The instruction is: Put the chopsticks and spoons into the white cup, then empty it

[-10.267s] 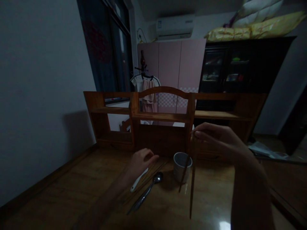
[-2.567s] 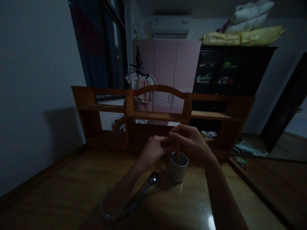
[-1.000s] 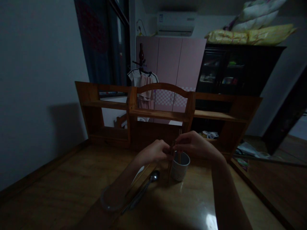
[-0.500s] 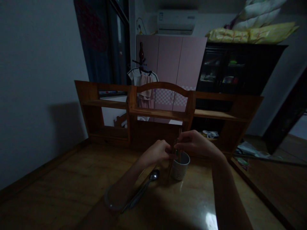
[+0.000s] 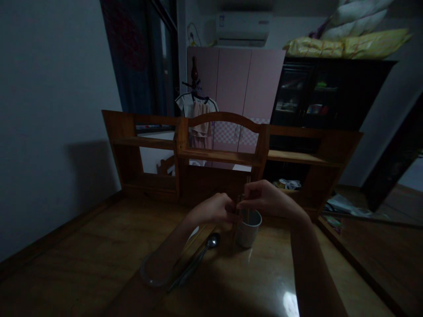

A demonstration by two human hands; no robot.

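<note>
- Head view: sticks (image 5: 248,215) already stand in the cup (image 5: 248,233); spoons (image 5: 213,240), thin rods (image 5: 193,241) and something white (image 5: 194,231), partly hidden, lie outside it on the surface (image 5: 264,275).
- My left hand (image 5: 214,209) has its fingers curled close, seemingly around a dark chopstick (image 5: 235,231) beside the cup.
- My right hand (image 5: 266,197) pinches narrowly near that chopstick's top, fingertips meeting the left's.
</note>
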